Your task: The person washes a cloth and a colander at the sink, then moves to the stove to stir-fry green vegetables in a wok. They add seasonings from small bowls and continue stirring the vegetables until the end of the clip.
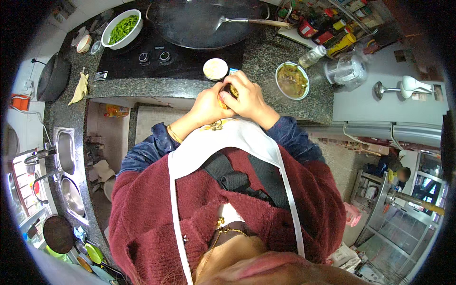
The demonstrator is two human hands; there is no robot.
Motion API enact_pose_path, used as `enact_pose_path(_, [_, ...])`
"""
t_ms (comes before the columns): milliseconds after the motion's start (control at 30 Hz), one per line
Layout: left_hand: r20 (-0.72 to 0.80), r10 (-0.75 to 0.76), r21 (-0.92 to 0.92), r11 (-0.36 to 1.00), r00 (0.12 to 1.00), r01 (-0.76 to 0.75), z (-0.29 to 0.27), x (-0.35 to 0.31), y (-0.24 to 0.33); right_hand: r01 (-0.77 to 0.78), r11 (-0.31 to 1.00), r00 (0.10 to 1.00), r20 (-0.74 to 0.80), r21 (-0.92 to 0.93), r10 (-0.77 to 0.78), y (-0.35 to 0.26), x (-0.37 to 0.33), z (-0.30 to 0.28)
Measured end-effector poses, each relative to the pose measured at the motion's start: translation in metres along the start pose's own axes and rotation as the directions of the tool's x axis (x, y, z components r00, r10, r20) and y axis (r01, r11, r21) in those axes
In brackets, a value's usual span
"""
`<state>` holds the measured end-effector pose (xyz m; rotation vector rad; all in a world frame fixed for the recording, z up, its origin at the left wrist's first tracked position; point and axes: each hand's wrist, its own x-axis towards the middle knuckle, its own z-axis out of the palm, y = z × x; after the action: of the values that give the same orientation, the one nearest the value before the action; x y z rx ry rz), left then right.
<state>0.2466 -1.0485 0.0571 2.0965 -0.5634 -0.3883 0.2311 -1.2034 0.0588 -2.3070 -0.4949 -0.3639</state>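
Close in front of my apron, both hands meet around a small dark jar (231, 90) with yellow on it. My left hand (207, 103) wraps its left side, and my right hand (250, 96) grips it from the right, fingers curled over the top. The fingers hide most of the jar, so its lid and contents cannot be made out. Just beyond them stands a small white bowl (215, 69) of pale chopped bits. A large dark wok (190, 28) sits on the stove, with a wooden-handled spatula (237, 21) lying across it.
On the back left is a white bowl (137, 40) of cut green vegetables. To the right stand a bowl (307, 90) of brownish-green food, a clear jar (312, 56), sauce bottles (327, 35) and a white ladle (415, 87). A double sink (71, 175) lies left.
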Motion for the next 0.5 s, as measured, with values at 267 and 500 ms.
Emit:
enact_pose_path(267, [0.460, 0.185, -0.482, 0.873, 0.869, 0.069, -0.034, -0.027, -0.070, 0.398, 0.911, 0.895, 0.173, 0.104, -0.411, -0.011, 0.003, 0.025])
enact_pose_path(500, [0.369, 0.093, -0.523, 0.843, 0.925, 0.124, -0.034, -0.030, -0.123, -0.210, 0.912, 0.962, -0.242, -0.354, 0.127, 0.124, -0.055, 0.085])
